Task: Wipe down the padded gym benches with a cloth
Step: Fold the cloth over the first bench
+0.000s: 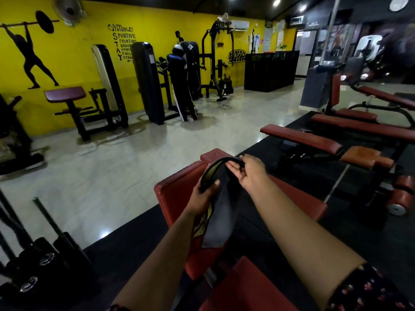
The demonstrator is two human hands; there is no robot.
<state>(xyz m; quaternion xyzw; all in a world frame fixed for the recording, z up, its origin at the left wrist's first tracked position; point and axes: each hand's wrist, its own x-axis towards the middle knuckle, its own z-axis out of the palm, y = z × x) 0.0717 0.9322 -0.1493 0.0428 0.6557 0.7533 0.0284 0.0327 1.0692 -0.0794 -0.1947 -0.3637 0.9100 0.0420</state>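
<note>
Cloth (221, 198) above bench (173, 194), machines (147, 81) beyond

Your left hand (203, 194) grips a dark grey cloth with a yellow and red print (221, 212), thumb across its front, while your right hand (249, 173) pinches the cloth's folded upper edge. The cloth hangs between your forearms above the red padded bench (177, 194) directly in front of you. To your right, more long red padded benches (301, 139) stand on a black rubber mat (265, 144). Black weight machines (147, 81) line the yellow painted wall (74, 52) across the pale tiled floor (125, 167).
</note>
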